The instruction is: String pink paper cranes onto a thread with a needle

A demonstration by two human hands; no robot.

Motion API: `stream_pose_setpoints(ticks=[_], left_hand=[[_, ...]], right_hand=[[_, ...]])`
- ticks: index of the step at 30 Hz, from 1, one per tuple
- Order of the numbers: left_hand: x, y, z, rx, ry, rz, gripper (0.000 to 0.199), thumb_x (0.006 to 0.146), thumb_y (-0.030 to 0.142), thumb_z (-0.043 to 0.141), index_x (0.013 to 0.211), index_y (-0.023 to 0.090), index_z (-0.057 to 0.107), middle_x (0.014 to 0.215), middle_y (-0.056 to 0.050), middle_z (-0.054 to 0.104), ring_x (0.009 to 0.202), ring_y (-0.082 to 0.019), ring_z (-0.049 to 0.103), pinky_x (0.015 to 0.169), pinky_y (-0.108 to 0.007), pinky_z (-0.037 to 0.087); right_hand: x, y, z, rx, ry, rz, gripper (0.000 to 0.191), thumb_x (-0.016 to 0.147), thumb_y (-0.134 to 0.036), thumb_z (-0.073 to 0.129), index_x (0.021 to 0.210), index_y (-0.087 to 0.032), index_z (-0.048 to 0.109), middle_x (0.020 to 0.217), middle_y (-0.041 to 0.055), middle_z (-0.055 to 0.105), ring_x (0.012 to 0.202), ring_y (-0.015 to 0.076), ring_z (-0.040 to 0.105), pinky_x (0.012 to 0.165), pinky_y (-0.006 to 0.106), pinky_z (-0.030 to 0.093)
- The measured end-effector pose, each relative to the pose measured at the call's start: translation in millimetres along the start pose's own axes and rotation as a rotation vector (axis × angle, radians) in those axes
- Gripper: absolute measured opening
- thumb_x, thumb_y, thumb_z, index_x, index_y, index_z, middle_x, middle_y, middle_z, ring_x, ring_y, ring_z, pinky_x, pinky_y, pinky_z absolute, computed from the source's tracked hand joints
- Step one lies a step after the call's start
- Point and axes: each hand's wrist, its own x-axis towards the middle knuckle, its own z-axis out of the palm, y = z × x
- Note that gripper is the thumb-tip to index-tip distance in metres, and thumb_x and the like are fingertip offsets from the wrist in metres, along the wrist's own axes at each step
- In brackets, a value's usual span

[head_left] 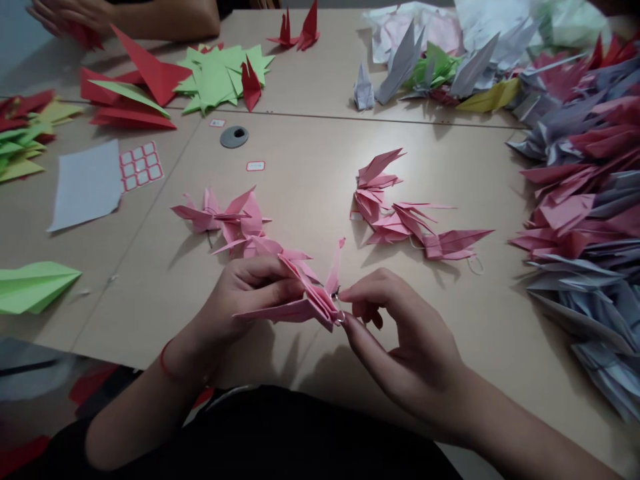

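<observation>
Folded pink paper crane is gripped in my left hand, its fingers closed round the folded body and wings. At the crane's right end is a small silvery ring. The thumb and forefinger of my right hand pinch at this ring from the right; their exact contact is hard to see. Just beyond my left hand lies a cluster of pink cranes, seemingly joined to the one I hold. Another string of pink cranes lies farther right, with a pale cord loop at its near end.
Grey and pink cranes heap along the right edge. Green folded papers and red folded papers lie at the back left. A white sheet and a label sheet are nearer. Another person's forearm rests at the top left.
</observation>
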Motion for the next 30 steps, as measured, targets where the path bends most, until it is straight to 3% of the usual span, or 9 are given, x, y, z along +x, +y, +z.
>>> stream_pose_setpoints(ticks=[4,9,14,17,25,30], left_hand=[[2.5,2.0,4.6,0.016,0.074,0.055,0.012,0.067,0.030,0.078,0.065,0.018,0.074,0.059,0.000,0.066,0.056,-0.008,0.056,0.053,-0.016,0.045],[10.5,11.4,12.1,0.019,-0.063,0.101,0.007,0.070,0.022,0.075,0.065,0.018,0.074,0.059,0.001,0.063,0.044,-0.006,0.049,0.038,-0.016,0.039],[18.6,11.7,16.0,0.026,-0.026,0.065,0.013,0.068,0.027,0.076,0.063,0.016,0.072,0.063,-0.002,0.067,0.046,-0.009,0.055,0.039,-0.017,0.045],[28.2,7.3,12.8,0.044,-0.044,0.044,0.019,0.066,0.032,0.078,0.066,0.014,0.071,0.055,-0.001,0.063,0.042,-0.009,0.054,0.038,-0.017,0.046],[74.2,10.8,8.8,0.096,-0.086,0.124,0.019,0.071,0.030,0.074,0.067,0.012,0.069,0.067,-0.004,0.067,0.051,-0.009,0.058,0.045,-0.017,0.050],[97.7,13.7,7.7,0.048,-0.144,0.105,0.019,0.071,0.032,0.073,0.072,0.013,0.070,0.069,-0.004,0.067,0.054,-0.009,0.059,0.046,-0.017,0.050]], right_hand=[[-0.2,1.5,-3.3,0.035,0.006,0.092,0.022,0.084,-0.005,0.051,0.101,-0.019,0.053,0.080,-0.0007,0.052,0.070,0.0090,0.050,0.061,0.023,0.043],[0.2,4.7,-8.8,0.075,0.058,0.115,0.019,0.086,-0.009,0.051,0.101,-0.021,0.053,0.077,-0.0014,0.051,0.067,0.0095,0.050,0.056,0.023,0.041],[3.6,8.7,-13.0,0.054,0.107,0.066,0.017,0.085,-0.008,0.051,0.097,-0.020,0.053,0.074,-0.0021,0.050,0.064,0.0090,0.048,0.055,0.023,0.040],[8.6,15.1,-15.3,0.045,0.149,0.074,0.015,0.085,-0.009,0.051,0.096,-0.020,0.052,0.073,-0.0021,0.049,0.063,0.0090,0.048,0.054,0.023,0.040],[25.8,62.7,-23.9,0.136,0.267,0.161,0.005,0.084,-0.018,0.053,0.088,-0.020,0.050,0.073,-0.0013,0.052,0.063,0.0109,0.051,0.055,0.025,0.042],[28.0,97.0,-28.1,0.131,0.251,0.265,0.002,0.085,-0.020,0.051,0.088,-0.020,0.052,0.078,0.0003,0.056,0.069,0.0123,0.055,0.060,0.026,0.045]])
